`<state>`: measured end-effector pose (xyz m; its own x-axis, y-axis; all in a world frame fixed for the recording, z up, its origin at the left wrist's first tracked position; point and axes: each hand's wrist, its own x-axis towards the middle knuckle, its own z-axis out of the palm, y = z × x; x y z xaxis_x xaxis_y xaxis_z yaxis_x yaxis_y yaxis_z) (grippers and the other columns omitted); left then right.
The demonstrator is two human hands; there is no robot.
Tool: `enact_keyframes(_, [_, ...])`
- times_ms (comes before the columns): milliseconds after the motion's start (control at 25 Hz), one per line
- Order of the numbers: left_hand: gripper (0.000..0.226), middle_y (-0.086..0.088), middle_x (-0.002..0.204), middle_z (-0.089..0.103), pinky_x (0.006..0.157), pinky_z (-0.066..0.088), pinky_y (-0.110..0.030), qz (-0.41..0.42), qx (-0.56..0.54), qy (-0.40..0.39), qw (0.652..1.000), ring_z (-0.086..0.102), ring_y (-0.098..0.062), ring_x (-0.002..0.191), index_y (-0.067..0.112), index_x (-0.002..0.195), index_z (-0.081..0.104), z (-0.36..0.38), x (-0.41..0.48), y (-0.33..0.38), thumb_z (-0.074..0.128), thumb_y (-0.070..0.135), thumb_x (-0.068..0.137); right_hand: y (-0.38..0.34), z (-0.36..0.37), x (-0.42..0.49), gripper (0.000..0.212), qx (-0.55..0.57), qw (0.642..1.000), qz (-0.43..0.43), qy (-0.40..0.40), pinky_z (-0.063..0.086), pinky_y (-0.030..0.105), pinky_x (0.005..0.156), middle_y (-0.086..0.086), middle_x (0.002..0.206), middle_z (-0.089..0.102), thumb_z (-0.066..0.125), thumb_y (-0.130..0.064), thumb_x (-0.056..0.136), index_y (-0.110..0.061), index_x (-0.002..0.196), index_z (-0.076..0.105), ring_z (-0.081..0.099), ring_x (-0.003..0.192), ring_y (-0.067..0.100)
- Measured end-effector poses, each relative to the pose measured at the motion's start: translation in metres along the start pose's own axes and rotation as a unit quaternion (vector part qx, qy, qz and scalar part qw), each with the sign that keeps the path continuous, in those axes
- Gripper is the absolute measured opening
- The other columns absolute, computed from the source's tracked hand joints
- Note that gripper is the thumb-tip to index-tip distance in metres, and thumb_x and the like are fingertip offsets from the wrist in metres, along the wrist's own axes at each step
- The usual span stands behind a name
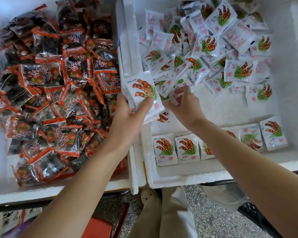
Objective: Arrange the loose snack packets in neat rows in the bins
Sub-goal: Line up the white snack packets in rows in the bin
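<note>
Two white foam bins stand side by side. In the right bin (184, 177), white snack packets printed with brown pods lie in a loose heap (213, 48) at the back. A neat row of the same packets (175, 148) runs along the front. My left hand (129, 115) grips a small stack of white packets (143, 93) over the divide between the bins, thumb across the top one. My right hand (184, 103) reaches into the heap's near edge, its fingers curled round a white packet (174, 98).
The left bin (55, 189) is full of jumbled red-and-black snack packets (55, 86). A bare strip of the right bin's floor (230, 107) lies between heap and row. Below the bins are a speckled floor, my beige trousers and a shoe (150, 194).
</note>
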<state>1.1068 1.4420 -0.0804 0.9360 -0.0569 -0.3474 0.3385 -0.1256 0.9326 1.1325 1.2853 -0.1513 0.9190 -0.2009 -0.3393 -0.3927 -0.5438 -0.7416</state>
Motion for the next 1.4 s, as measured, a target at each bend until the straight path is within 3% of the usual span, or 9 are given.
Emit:
enact_keyframes(80, [0.027,0.013,0.104,0.062,0.069,0.045,-0.003,-0.001,-0.002,0.002,1.000,0.061,0.016,0.083,0.022,0.118,0.046,0.001,0.001,0.000,0.058,0.013,0.094,-0.001,0.000,0.000,0.043,0.038,0.999,0.029,-0.005,0.042,0.005,0.055,0.005,0.097,0.063,0.068,-0.024,0.086,-0.010,0.120,0.046,0.059,0.074,0.012])
enact_keyframes(160, [0.029,0.012,0.104,0.063,0.069,0.046,-0.004,-0.003,-0.007,0.005,1.000,0.062,0.015,0.084,0.020,0.120,0.046,0.001,0.000,0.000,0.058,0.012,0.094,-0.004,-0.006,-0.004,0.040,0.060,0.997,0.045,-0.014,0.049,0.009,0.057,-0.001,0.080,0.065,0.067,-0.021,0.086,-0.010,0.121,0.050,0.060,0.061,0.004])
enact_keyframes(440, [0.024,0.011,0.105,0.063,0.068,0.046,-0.004,-0.008,-0.015,0.018,1.000,0.062,0.014,0.084,0.019,0.113,0.048,0.007,-0.004,-0.001,0.060,0.014,0.094,-0.005,-0.054,-0.051,0.028,0.216,0.966,0.142,-0.025,0.057,0.020,0.062,0.002,0.082,0.065,0.060,-0.010,0.090,-0.003,0.116,0.058,0.064,0.068,0.011])
enact_keyframes(560, [0.026,0.014,0.107,0.062,0.076,0.046,-0.006,-0.006,-0.008,0.016,1.000,0.061,0.012,0.091,0.020,0.116,0.048,0.009,-0.008,-0.003,0.061,0.017,0.093,0.010,-0.039,-0.079,0.021,0.122,0.970,0.161,-0.136,0.056,0.020,0.064,0.002,0.085,0.067,0.060,-0.013,0.090,-0.006,0.109,0.059,0.065,0.073,0.011])
enact_keyframes(680, [0.026,0.017,0.105,0.062,0.083,0.048,-0.012,-0.003,-0.010,0.012,1.000,0.062,0.008,0.096,0.022,0.115,0.048,0.009,-0.011,-0.006,0.062,0.017,0.093,0.023,-0.016,-0.092,0.005,-0.005,0.981,0.115,-0.154,0.057,0.030,0.073,0.000,0.078,0.068,0.061,-0.019,0.090,-0.016,0.093,0.061,0.068,0.074,0.014])
enact_keyframes(920, [0.026,0.008,0.110,0.063,0.085,0.048,-0.015,0.004,-0.017,0.009,1.000,0.062,0.001,0.101,0.021,0.113,0.048,0.007,-0.011,-0.009,0.062,0.014,0.093,0.017,-0.001,-0.089,0.034,-0.216,0.958,0.019,-0.187,0.039,0.028,0.057,0.002,0.066,0.055,0.048,-0.032,0.097,-0.015,0.067,0.046,0.054,0.064,0.022])
enact_keyframes(1200, [0.029,0.005,0.113,0.064,0.080,0.048,-0.013,-0.006,-0.022,0.004,1.000,0.063,0.001,0.101,0.016,0.116,0.048,0.005,-0.013,-0.011,0.064,0.015,0.092,0.022,-0.002,-0.084,0.026,-0.292,0.932,0.002,-0.216,0.037,0.026,0.058,0.000,0.071,0.055,0.048,-0.033,0.097,-0.015,0.079,0.052,0.054,0.070,0.020])
enact_keyframes(1320, [0.034,0.000,0.119,0.065,0.088,0.048,-0.019,-0.009,-0.021,-0.004,1.000,0.063,-0.006,0.108,0.013,0.123,0.049,0.006,-0.016,-0.013,0.064,0.016,0.093,0.020,-0.007,-0.083,0.029,-0.310,0.931,-0.008,-0.191,0.040,0.025,0.057,-0.001,0.075,0.059,0.055,-0.040,0.092,-0.016,0.076,0.055,0.057,0.069,0.017])
enact_keyframes(1400, [0.032,0.002,0.118,0.066,0.090,0.047,-0.020,-0.013,-0.022,-0.009,1.000,0.063,-0.006,0.109,0.017,0.121,0.050,0.008,-0.018,-0.012,0.063,0.016,0.093,0.022,-0.015,-0.083,0.022,-0.283,0.947,-0.045,-0.145,0.048,0.028,0.065,-0.003,0.091,0.062,0.056,-0.040,0.091,-0.018,0.092,0.059,0.060,0.080,0.015])
